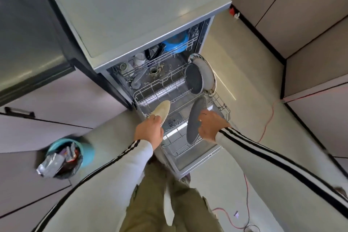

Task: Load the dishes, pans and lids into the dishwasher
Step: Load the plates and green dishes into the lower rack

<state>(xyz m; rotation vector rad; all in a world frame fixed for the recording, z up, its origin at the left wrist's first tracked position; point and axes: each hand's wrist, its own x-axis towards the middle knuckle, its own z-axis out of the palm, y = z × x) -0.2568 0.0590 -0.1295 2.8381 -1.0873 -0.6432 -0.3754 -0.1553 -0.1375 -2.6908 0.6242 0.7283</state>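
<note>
Two items in play, one per hand. Left hand (149,132) grips a beige plate (161,111) by its rim, over the left side of the lower rack (224,111). Right hand (212,126) grips a dark grey plate (194,118), held on edge above the rack's middle. Step looks like slotting both into the tines. Next move needs: stand each upright, line the rim with a free tine row, lower, let go. Far right of the rack: dark round pan (194,79) just in front of a white plate (207,70), so stay clear. Upper rack (165,57) with blue bowl (175,42) and cups (139,59) sits further back, not blocking. Teal bin (88,149) left, red cable (268,117) on the floor right; neither obstructs.
</note>
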